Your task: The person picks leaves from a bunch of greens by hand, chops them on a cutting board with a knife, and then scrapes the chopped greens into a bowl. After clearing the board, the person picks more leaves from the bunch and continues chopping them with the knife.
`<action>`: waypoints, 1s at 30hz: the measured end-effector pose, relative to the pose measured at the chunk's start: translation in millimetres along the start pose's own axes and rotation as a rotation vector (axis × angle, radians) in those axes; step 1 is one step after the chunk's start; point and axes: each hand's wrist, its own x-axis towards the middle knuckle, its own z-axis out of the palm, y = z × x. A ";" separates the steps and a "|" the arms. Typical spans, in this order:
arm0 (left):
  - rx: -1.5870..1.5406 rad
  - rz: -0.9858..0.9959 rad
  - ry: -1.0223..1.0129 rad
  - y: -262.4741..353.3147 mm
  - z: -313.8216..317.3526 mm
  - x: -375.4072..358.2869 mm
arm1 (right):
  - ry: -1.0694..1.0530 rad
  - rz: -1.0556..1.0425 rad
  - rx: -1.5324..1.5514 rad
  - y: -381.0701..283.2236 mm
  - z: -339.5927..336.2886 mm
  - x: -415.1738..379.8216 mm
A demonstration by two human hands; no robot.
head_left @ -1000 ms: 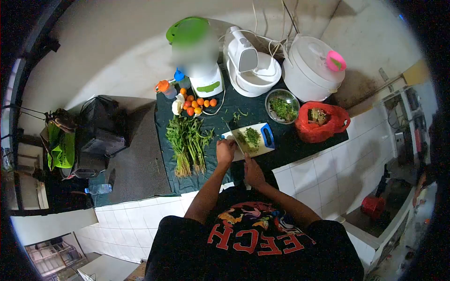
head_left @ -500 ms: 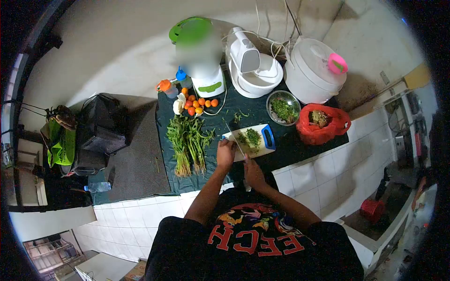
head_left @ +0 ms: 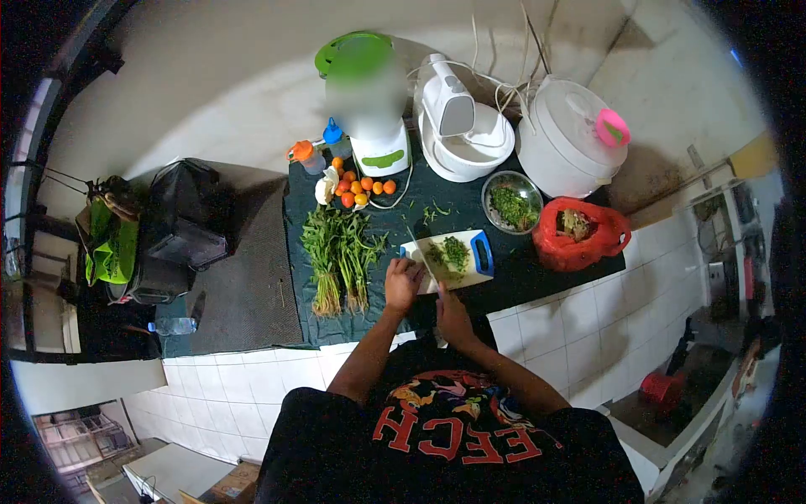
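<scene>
Left hand: I am pressing it on the near-left corner of the cutting board, fingers curled; whether my grip is holding any greens I cannot tell.
Right hand: my grip is closing round the knife handle, blade pointing far across the board.
Chopped greens: lying mid-board, right of the blade.
Leafy bundle: resting on the desk, left of the board.
Metal bowl: sitting far-right of the board.

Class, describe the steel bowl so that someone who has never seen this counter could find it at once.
Start at the dark green cloth on the counter. The bowl sits towards its back, between the white mixer and the red bag. It alone is shiny metal, and holds chopped greens.
</scene>
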 end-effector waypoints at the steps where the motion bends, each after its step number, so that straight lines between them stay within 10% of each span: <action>1: -0.046 -0.003 -0.001 -1.9 -0.6 -0.5 | -0.068 0.054 -0.073 1.7 0.8 -1.8; 12: -0.181 -0.052 -0.074 -10.4 6.5 5.1 | 0.118 0.007 -0.007 11.2 -1.5 24.5; 14: -0.472 -0.499 -0.094 7.5 -2.8 17.9 | 0.186 -0.031 -0.002 24.7 -5.8 19.3; 17: -0.345 -0.619 -0.087 1.0 -8.0 41.9 | 0.118 -0.119 -0.058 36.3 -17.0 1.4; 22: -0.411 -0.415 0.217 -36.5 9.5 68.0 | 0.015 -0.212 0.013 46.1 -29.7 -18.9; 30: -0.148 -0.246 -0.200 -28.9 20.9 127.9 | 0.118 -0.240 -0.132 43.4 -92.6 -7.5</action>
